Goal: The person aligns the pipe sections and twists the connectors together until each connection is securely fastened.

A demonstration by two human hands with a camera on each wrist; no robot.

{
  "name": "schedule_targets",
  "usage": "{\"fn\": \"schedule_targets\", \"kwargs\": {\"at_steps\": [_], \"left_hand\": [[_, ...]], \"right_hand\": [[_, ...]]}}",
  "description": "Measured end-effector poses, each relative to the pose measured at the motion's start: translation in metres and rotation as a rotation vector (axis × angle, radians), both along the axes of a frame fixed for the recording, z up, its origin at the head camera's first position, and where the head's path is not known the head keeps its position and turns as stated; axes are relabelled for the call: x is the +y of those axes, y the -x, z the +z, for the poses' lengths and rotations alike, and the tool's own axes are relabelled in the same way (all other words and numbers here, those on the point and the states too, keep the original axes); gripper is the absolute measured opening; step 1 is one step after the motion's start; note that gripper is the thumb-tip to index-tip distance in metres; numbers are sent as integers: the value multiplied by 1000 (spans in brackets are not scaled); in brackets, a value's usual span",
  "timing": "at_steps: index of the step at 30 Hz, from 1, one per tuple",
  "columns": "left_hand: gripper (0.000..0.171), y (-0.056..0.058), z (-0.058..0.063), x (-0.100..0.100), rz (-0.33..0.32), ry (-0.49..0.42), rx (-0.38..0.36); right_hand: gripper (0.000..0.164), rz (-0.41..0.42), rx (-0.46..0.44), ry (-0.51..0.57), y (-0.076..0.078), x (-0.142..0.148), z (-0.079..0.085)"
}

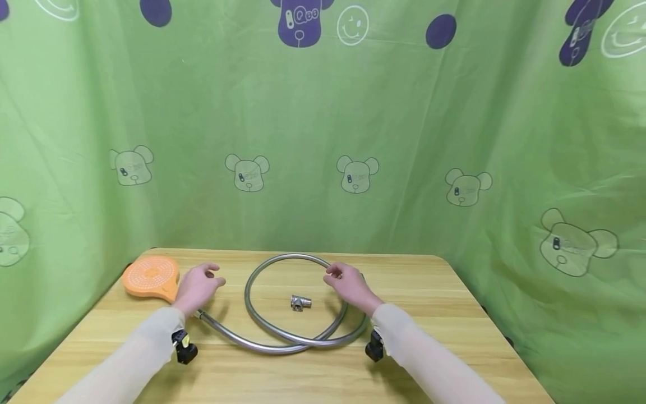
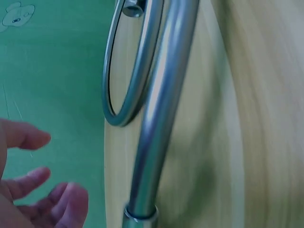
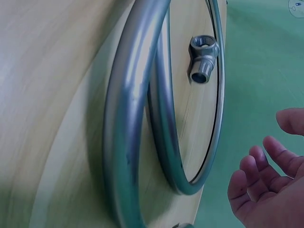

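Note:
An orange shower head [image 1: 151,276] lies face up at the table's left. Its handle is partly hidden behind my left hand [image 1: 198,287], which hovers with loosely bent fingers and nothing in them. From there a silver shower hose [image 1: 262,348] runs right and loops round on the tabletop. Inside the loop lies a small metal tee fitting [image 1: 300,303], also visible in the right wrist view with its round openings. Over the loop's right side is my right hand [image 1: 351,285], fingers loosely curled, holding nothing; in the right wrist view the hand [image 3: 270,180] appears apart from the hose [image 3: 126,118].
The wooden table [image 1: 429,348] has rounded far corners. A green curtain [image 1: 303,213] with printed bear heads hangs behind it and along both sides. Black cameras [image 1: 185,349] are strapped to both wrists over pale sleeves [image 1: 136,348].

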State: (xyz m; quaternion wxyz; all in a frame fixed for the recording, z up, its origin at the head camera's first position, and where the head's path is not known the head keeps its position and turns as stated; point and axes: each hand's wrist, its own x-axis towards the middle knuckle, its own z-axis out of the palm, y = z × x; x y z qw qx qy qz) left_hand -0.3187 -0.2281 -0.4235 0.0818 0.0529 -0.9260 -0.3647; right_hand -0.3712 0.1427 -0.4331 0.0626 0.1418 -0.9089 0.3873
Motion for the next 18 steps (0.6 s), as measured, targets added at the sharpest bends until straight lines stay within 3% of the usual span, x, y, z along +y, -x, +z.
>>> {"fn": "schedule_targets", "kwargs": {"at_steps": [7,18], "left_hand": [[46,7,2,25,-139,-179,-42],[51,15,7,54,-235,-246,-69]], "right_hand": [[20,-17,4,8,2,14,-3],[30,-89,-8,-1,4,33,-5]]}}
